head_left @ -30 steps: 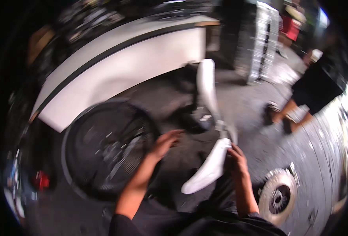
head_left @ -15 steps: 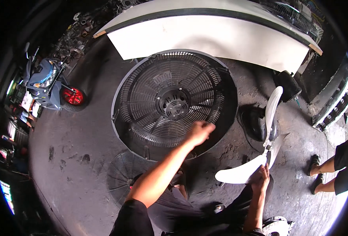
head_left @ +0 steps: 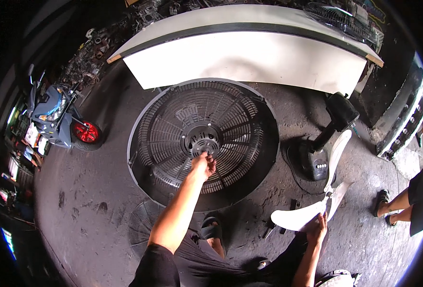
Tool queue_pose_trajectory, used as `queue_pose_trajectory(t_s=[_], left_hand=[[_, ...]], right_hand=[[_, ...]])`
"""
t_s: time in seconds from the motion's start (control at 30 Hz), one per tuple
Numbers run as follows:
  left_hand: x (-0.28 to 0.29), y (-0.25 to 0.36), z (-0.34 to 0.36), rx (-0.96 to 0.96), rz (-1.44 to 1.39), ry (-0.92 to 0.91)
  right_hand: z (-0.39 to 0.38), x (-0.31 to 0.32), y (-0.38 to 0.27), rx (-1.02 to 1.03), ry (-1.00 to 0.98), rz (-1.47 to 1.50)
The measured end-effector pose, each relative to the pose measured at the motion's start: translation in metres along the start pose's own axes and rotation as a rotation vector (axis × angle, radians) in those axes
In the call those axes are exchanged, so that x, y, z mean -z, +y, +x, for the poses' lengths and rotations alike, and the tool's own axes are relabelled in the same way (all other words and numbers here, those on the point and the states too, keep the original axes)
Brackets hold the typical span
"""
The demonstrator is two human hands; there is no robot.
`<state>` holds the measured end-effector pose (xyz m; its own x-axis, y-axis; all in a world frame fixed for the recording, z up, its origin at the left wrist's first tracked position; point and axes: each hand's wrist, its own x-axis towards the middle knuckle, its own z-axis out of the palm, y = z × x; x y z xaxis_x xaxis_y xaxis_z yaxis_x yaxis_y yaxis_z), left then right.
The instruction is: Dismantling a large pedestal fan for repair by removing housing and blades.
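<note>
Bending around the root of one blade, the right hand (head_left: 318, 228) grips a glossy white three-bladed fan propeller (head_left: 312, 211), its fingers closed on the plastic. The propeller is near the right knee, to the right of the large housing. The gripped blade points left and slightly down, its long axis nearly level; a second points away from the person, leaning a little right, its long axis steep; the third, turned partly edge-on, slants up to the right. Beside the left forearm, a dark round wire fan guard (head_left: 143, 221) lies flat, partly hidden by the arm.

Farther out, the left hand (head_left: 203, 166) reaches to the hub of a large round black fan housing (head_left: 242, 125), fingers curled and drawn together; whether they pinch anything I cannot tell. The housing lies on the floor, its slatted grille facing up. Right of it sits a black fan stand (head_left: 312, 161), its motor head tipped toward the upper right.

Beyond the housing stretches a long white panel (head_left: 245, 60), its long axis running left to right. Off left stands a dark grey scooter (head_left: 53, 115) with a red-rimmed wheel; at the right edge, another person's bare legs (head_left: 402, 210) show.
</note>
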<state>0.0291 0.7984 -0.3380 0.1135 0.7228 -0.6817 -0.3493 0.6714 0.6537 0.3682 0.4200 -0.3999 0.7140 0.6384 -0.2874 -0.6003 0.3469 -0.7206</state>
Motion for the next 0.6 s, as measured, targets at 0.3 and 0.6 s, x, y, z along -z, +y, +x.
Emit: queue_pose_trajectory(t_s=[0.3, 0.6], left_hand=[[0.015, 0.011, -0.007, 0.049, 0.012, -0.029], [0.018, 0.014, -0.016, 0.008, 0.085, -0.053]], right_hand=[[0.001, 0.003, 0.001, -0.009, -0.072, -0.045], [0.004, -0.003, 0.001, -0.07, -0.045, -0.065]])
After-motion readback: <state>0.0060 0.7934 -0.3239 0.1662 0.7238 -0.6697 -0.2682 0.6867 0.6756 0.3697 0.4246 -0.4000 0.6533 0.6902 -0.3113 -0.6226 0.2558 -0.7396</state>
